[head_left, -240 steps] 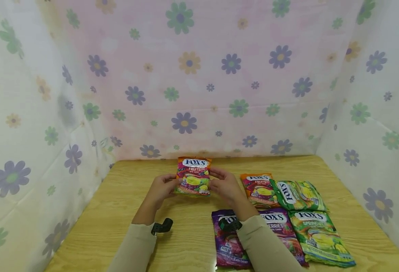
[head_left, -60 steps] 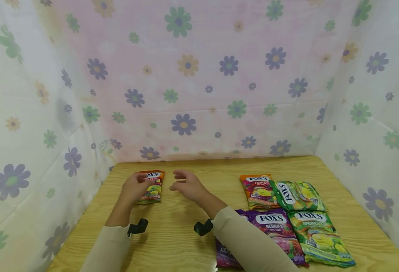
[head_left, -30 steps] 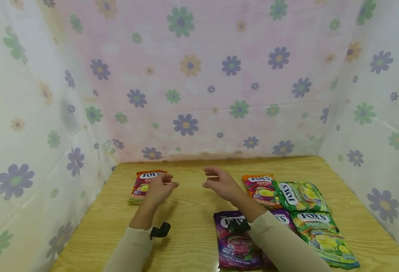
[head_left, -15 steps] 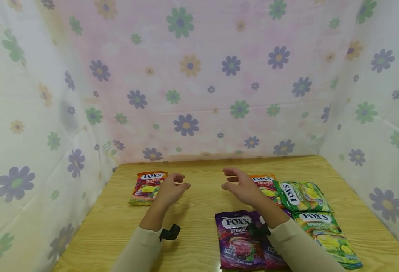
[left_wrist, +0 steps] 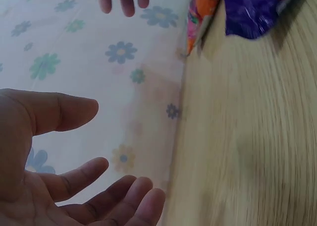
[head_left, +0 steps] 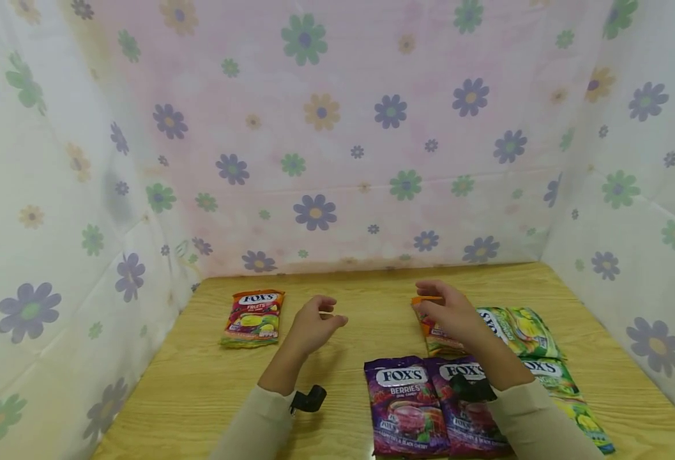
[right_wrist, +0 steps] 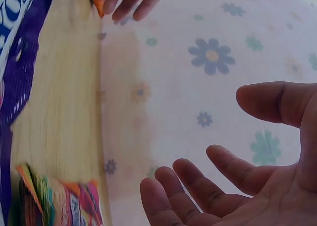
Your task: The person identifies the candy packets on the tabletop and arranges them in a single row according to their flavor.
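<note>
My left hand hovers over the middle of the table, fingers loosely curved and nothing between them, as the left wrist view also shows. My right hand, likewise holding nothing, is over the right-hand orange-topped Fox's Fruits candy bag and hides much of it. In the right wrist view, thumb and fingers stand apart. Another Fruits candy bag lies face up at the left. Below my right hand lie two purple Berries candy bags, one fully visible, the other partly behind my wrist.
A green candy bag lies sideways beside the right Fruits bag. Another green bag sits below it, partly under my right sleeve. A flowered cloth encloses the wooden table at the back and sides.
The Fruits bag that both hands held at the centre has been set down at the left and let go. Both hands have since moved right, the right one reaching over the other Fruits bag.
</note>
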`<state>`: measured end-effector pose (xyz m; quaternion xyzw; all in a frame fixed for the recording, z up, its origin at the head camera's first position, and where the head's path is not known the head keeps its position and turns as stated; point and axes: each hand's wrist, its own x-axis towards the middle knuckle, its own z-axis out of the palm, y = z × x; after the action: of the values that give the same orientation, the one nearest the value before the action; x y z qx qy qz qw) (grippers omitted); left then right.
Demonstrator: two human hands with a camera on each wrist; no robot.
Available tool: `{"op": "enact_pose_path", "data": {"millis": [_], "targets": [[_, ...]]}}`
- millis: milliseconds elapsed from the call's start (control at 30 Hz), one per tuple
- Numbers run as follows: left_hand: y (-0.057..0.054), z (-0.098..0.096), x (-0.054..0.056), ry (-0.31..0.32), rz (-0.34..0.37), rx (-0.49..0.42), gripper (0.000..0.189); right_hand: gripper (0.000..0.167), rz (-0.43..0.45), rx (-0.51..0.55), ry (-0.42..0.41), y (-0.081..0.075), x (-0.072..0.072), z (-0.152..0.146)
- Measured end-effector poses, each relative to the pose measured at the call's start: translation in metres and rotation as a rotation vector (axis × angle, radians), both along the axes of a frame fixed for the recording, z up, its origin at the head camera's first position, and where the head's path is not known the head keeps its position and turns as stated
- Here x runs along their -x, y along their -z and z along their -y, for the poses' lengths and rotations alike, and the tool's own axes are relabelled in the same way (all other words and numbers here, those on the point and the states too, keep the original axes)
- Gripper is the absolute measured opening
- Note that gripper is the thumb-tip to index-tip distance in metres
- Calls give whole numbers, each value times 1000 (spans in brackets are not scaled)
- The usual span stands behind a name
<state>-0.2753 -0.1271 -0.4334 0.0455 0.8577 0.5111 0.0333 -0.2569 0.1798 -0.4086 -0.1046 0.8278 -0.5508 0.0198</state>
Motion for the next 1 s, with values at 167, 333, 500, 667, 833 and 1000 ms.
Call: {"op": "enact_pose_path", "data": {"millis": [167,333,500,667,833,1000], "targets": [[1,-10,1,11,7,-68,54,55,-15,-45,30,-1,-1,-16],[4,-23,2,43,25,-116,57,57,-7,-76,62,-2,-2,-34],[7,-41,3,56,49,-186,57,62,11,-165,85,-5,-2,-49],[8,-58,2,85,75,-261,57,65,73,-210,63,-5,-1,-62],[7,-69,-1,93,93,-303,58,66,105,-214,66,-2,1,-68],[8,-79,-1,108,130,-320,59,70,137,-221,89,4,2,-72]]}}
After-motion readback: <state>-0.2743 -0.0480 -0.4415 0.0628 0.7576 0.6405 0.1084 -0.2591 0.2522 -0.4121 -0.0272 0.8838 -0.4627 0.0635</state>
